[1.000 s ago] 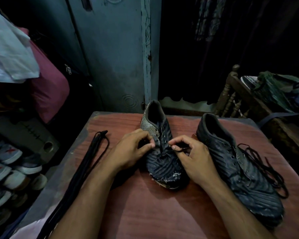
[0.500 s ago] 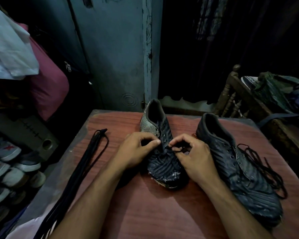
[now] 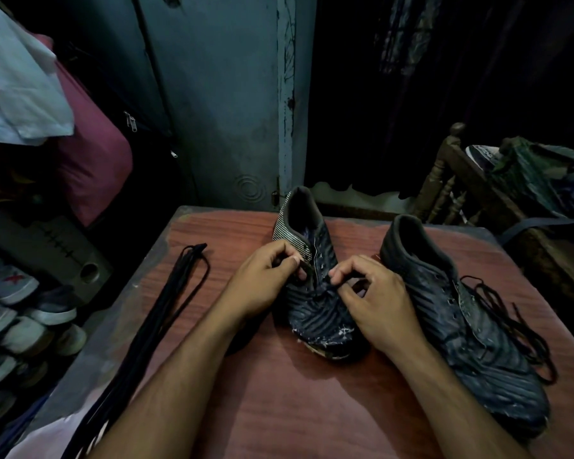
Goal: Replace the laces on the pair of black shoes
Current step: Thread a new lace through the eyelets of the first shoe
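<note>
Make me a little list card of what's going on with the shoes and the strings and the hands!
Place: reddish wooden table
Middle shoe: black, toe toward the person, both hands at its eyelets
Left hand: fingers curled, pinching something dark at the eyelets, probably the lace
Right hand: fingers curled, pinching at the eyelets from the other side
Right shoe: black, untouched
Loose lace: black, tangled against the right shoe's outer side
Bundle of laces: long, black, lying along the table's left side
</note>
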`<state>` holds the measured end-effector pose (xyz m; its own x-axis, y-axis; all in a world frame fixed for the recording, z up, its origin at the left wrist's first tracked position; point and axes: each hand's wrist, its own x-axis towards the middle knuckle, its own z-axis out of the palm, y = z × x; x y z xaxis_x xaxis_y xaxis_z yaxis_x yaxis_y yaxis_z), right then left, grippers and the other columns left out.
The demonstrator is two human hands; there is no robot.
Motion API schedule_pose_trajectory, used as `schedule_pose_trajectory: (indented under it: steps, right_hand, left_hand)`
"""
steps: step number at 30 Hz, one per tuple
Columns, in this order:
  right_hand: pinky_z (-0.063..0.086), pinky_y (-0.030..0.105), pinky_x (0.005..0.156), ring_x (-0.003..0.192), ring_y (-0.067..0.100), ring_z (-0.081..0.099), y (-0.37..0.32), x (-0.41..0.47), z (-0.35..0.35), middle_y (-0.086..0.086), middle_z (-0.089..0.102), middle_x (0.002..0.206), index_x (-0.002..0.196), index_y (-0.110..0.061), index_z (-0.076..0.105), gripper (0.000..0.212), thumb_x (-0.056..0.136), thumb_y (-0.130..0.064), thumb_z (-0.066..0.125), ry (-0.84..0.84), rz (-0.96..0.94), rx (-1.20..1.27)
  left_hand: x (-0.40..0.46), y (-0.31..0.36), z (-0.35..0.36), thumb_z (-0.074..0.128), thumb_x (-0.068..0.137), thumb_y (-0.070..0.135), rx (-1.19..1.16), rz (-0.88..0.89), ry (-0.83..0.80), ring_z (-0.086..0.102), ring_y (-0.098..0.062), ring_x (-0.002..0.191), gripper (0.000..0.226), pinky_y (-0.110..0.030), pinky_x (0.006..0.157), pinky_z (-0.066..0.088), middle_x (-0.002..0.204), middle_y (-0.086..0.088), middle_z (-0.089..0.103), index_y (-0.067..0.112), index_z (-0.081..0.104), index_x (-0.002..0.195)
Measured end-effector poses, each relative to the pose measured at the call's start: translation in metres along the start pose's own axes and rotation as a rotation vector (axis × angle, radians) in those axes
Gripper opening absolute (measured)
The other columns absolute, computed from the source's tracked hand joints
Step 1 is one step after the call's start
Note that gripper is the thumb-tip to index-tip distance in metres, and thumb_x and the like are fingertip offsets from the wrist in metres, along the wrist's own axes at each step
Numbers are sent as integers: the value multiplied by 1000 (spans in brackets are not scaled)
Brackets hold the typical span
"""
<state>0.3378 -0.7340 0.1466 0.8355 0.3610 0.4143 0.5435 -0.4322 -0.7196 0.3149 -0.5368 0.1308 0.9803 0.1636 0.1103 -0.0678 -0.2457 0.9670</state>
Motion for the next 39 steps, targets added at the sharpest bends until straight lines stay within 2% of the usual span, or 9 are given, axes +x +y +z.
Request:
schedule_pose_trajectory:
  steps: [4,6,9,12,18,22,29,34,39]
  right_hand:
    - [50,29,81,92,8,65,-2,1,-5,-11,68,92,74,-34,56,37,76,0,71,-69,-60,-14]
    - [50,29,81,92,9,64,-2,1,-7,-10,68,93,76,-34,55,36,74,-3,72,-99,-80,-27]
    - [50,29,82,91,9,64,-1,2,-10,-10,67,94,80,-32,57,28,76,-10,73,-126,-76,-20]
    - [48,25,81,91,8,63,0,2,-12,-13,67,93,85,-30,62,20,82,-17,77,-132,-78,-39]
    - [48,16,72,84,6,65,1,2,-10,-13,66,88,81,-25,68,19,83,-12,81,-26,-70,-35]
    - [44,8,69,81,6,64,1,1,-6,-14,65,85,80,-22,68,17,82,-11,82,28,-67,-56]
    - [44,10,69,80,5,63,2,2,-5,-14,64,82,81,-22,69,17,81,-13,83,47,-90,-95]
    - [44,9,68,78,6,64,2,2,-5,-12,65,81,82,-20,68,17,81,-9,82,36,-110,-80]
    - [49,19,66,76,7,63,4,1,-5,-12,63,80,85,-24,65,21,82,-11,81,38,-143,-100]
  left_hand:
    - [1,2,-2,57,97,7,-144,-75,89,63,-13,67,16,-33,68,52,84,-10,76,7,64,82]
    - [0,5,-2,59,95,6,-133,-90,108,51,-10,55,12,-27,54,38,86,-15,75,0,63,85]
    - [1,7,-1,57,95,1,-178,-106,125,48,-19,59,18,-27,54,35,94,-12,79,8,57,78]
    - [-1,12,0,56,95,-1,-216,-105,118,51,-14,50,28,-24,51,39,93,-10,79,14,48,73]
    - [-2,16,-1,54,96,-2,-245,-110,109,50,-19,45,20,-22,44,36,93,-11,79,11,49,83]
    - [-1,10,-2,55,92,-1,-43,-25,60,50,-11,56,22,-21,47,36,88,1,77,18,65,90]
    - [-1,4,-3,74,75,26,253,125,-93,68,-7,86,14,-41,89,56,89,12,74,28,70,89]
    - [0,7,-3,89,70,25,377,173,-26,63,-5,84,24,-36,85,53,88,12,67,28,70,84]
    - [1,9,-3,91,74,21,384,195,-134,62,2,83,22,-22,78,52,87,21,61,37,78,82]
